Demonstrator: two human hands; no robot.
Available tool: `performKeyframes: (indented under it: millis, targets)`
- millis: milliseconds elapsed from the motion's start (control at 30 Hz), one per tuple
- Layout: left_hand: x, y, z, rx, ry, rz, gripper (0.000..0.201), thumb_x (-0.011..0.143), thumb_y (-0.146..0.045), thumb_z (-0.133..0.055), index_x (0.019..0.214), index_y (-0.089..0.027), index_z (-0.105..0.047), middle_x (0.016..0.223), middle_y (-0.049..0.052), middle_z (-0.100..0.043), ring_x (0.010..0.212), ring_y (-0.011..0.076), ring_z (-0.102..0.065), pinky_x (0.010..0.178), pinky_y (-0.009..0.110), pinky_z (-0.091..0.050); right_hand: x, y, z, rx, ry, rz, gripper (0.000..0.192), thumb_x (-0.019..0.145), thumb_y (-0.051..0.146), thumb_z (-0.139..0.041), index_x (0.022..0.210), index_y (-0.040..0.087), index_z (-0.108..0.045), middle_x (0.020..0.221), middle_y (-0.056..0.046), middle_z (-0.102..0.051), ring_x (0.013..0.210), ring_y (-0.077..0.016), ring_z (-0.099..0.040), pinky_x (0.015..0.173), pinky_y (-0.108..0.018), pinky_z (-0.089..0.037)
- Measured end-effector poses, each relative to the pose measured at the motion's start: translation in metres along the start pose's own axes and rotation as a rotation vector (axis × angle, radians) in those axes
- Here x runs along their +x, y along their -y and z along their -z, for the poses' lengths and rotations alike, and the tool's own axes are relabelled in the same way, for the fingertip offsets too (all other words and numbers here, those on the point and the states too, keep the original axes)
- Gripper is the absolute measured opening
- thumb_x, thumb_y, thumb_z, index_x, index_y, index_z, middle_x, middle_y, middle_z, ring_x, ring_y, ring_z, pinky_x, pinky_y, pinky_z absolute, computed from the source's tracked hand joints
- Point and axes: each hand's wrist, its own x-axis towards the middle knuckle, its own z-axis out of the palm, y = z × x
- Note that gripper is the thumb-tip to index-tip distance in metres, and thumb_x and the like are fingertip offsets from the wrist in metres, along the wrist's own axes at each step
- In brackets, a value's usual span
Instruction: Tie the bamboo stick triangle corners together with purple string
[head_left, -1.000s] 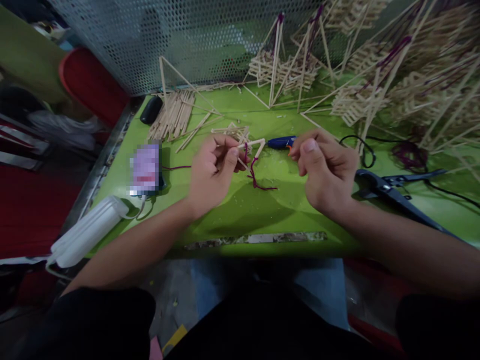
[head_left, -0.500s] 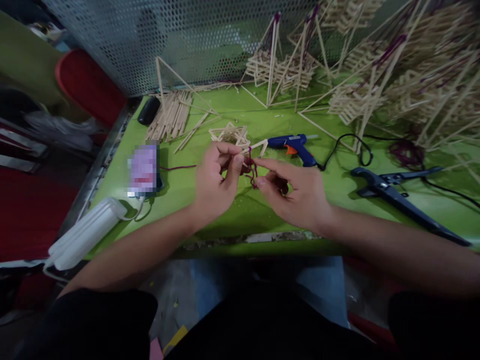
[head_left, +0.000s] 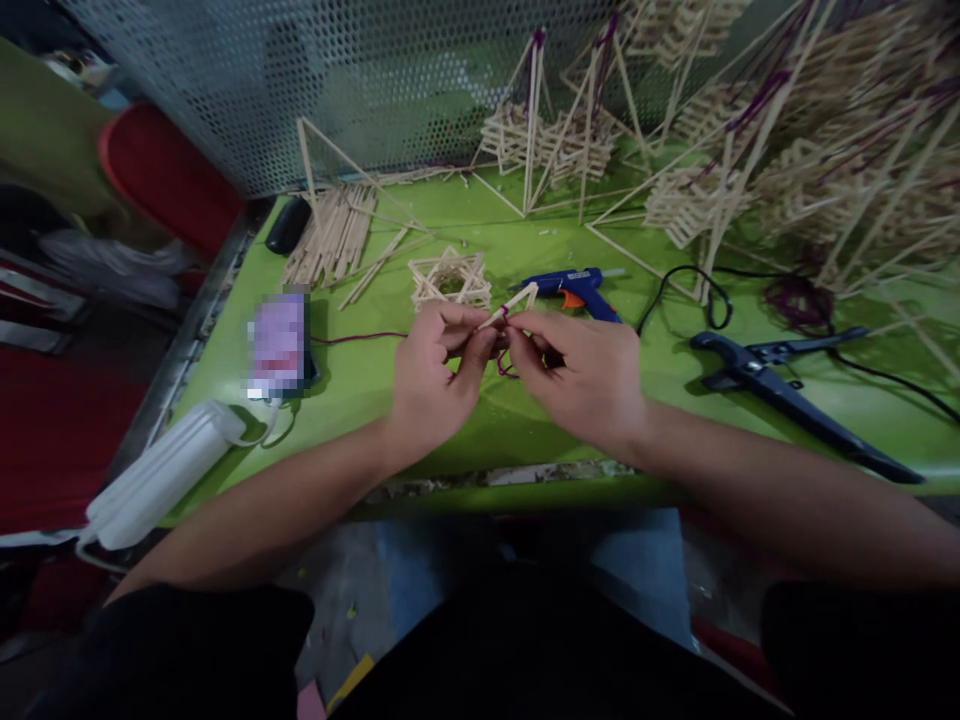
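My left hand [head_left: 437, 375] is closed, its thumb and fingertips pinching a thin wooden stick [head_left: 493, 319] that belongs to a small angled stick piece. Purple yarn [head_left: 507, 367] is wrapped round that stick and hangs in a loop below it. My right hand [head_left: 581, 378] is closed on the yarn close to the stick, its fingertips almost touching those of the left. From behind my left hand a strand of yarn runs left towards a phone. Just beyond my hands lie a star-shaped stick frame [head_left: 451, 278] and a blue glue gun [head_left: 581, 285] with an orange trigger.
Loose sticks [head_left: 334, 235] lie at the back left near a black case [head_left: 289, 225]. A blurred-out phone [head_left: 279, 345] and a white power strip [head_left: 165, 475] are at left. Dark cutting pliers [head_left: 795, 390] lie at right. Finished stick structures [head_left: 697, 200] crowd the back right of the green table [head_left: 450, 450].
My right hand has drawn in to my left, its fingers now pinched at the stick. The yarn's hanging tail is shorter in view. The whole view has shifted slightly.
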Motion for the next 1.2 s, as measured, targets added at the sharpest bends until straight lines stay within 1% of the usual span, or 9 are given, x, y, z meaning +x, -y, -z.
performKeyframes:
  millis: [100, 167, 333, 433, 533, 700, 933, 1067, 1200]
  targets:
    - [0.002, 0.001, 0.001, 0.0, -0.031, 0.018, 0.033, 0.11, -0.052, -0.075, 0.118, -0.022, -0.062, 0.107, 0.009, -0.087, 0.095, 0.0197, -0.088, 0.082, 0.032, -0.072, -0.002, 0.003, -0.001, 0.036, -0.036, -0.039, 0.014, 0.103, 0.028, -0.069, 0.098, 0.023, -0.081, 0.067, 0.001, -0.074, 0.054, -0.0128, -0.056, 0.06, -0.031, -0.041]
    - [0.004, 0.001, 0.002, 0.008, -0.046, 0.019, 0.034, 0.11, -0.052, -0.075, 0.118, -0.022, -0.063, 0.108, 0.009, -0.086, 0.095, 0.0196, -0.088, 0.083, 0.032, -0.072, -0.004, 0.005, -0.001, 0.086, -0.038, -0.072, 0.01, 0.1, 0.027, -0.071, 0.097, 0.021, -0.079, 0.066, 0.002, -0.072, 0.052, -0.0114, -0.054, 0.058, -0.03, -0.041]
    - [0.006, 0.006, 0.007, 0.043, -0.048, 0.005, 0.031, 0.112, -0.049, -0.073, 0.123, -0.022, -0.065, 0.112, 0.009, -0.087, 0.099, 0.0181, -0.087, 0.085, 0.029, -0.07, -0.007, 0.01, 0.002, 0.205, 0.028, -0.124, 0.004, 0.094, 0.022, -0.072, 0.091, 0.022, -0.074, 0.066, 0.004, -0.069, 0.052, -0.0105, -0.052, 0.057, -0.028, -0.041]
    - [0.007, 0.009, 0.01, 0.081, -0.057, -0.01, 0.032, 0.111, -0.05, -0.074, 0.125, -0.022, -0.067, 0.111, 0.009, -0.087, 0.098, 0.018, -0.087, 0.082, 0.028, -0.069, -0.007, 0.011, 0.004, 0.263, 0.071, -0.139, 0.007, 0.092, 0.02, -0.073, 0.086, 0.023, -0.07, 0.067, 0.004, -0.068, 0.053, -0.0103, -0.05, 0.057, -0.028, -0.041]
    - [0.006, 0.01, 0.011, 0.127, -0.056, -0.036, 0.03, 0.11, -0.05, -0.075, 0.121, -0.022, -0.069, 0.106, 0.008, -0.087, 0.093, 0.0183, -0.086, 0.078, 0.028, -0.068, -0.006, 0.011, 0.006, 0.322, 0.087, -0.135, 0.014, 0.089, 0.016, -0.072, 0.08, 0.023, -0.065, 0.064, 0.005, -0.063, 0.053, -0.0097, -0.048, 0.056, -0.027, -0.039]
    - [0.004, 0.008, 0.015, 0.241, -0.033, -0.073, 0.025, 0.11, -0.046, -0.075, 0.117, -0.022, -0.072, 0.103, 0.007, -0.087, 0.089, 0.019, -0.085, 0.081, 0.031, -0.068, -0.005, 0.013, 0.01, 0.386, 0.111, -0.128, 0.017, 0.082, 0.01, -0.07, 0.076, 0.023, -0.06, 0.06, 0.007, -0.057, 0.05, -0.0085, -0.045, 0.052, -0.026, -0.035]
    - [0.006, 0.004, 0.017, 0.284, 0.025, -0.111, 0.015, 0.11, -0.038, -0.075, 0.112, -0.023, -0.072, 0.102, 0.006, -0.088, 0.09, 0.0186, -0.086, 0.085, 0.031, -0.068, -0.005, 0.013, 0.011, 0.447, 0.143, -0.108, 0.018, 0.079, 0.008, -0.068, 0.075, 0.023, -0.059, 0.06, 0.007, -0.058, 0.05, -0.0073, -0.047, 0.051, -0.024, -0.036]
    - [0.006, 0.002, 0.019, 0.337, 0.044, -0.13, 0.012, 0.108, -0.034, -0.076, 0.111, -0.023, -0.074, 0.098, 0.005, -0.088, 0.086, 0.0181, -0.085, 0.079, 0.03, -0.067, -0.003, 0.013, 0.013, 0.473, 0.167, -0.108, 0.017, 0.079, 0.009, -0.067, 0.074, 0.023, -0.059, 0.058, 0.007, -0.056, 0.049, -0.0075, -0.046, 0.05, -0.024, -0.035]
    - [0.006, 0.004, 0.019, 0.339, 0.072, -0.104, 0.013, 0.106, -0.034, -0.077, 0.112, -0.023, -0.073, 0.097, 0.004, -0.087, 0.088, 0.0185, -0.086, 0.078, 0.028, -0.065, -0.002, 0.012, 0.016, 0.501, 0.203, -0.129, 0.017, 0.079, 0.01, -0.067, 0.073, 0.023, -0.058, 0.057, 0.007, -0.055, 0.049, -0.008, -0.045, 0.05, -0.025, -0.034]
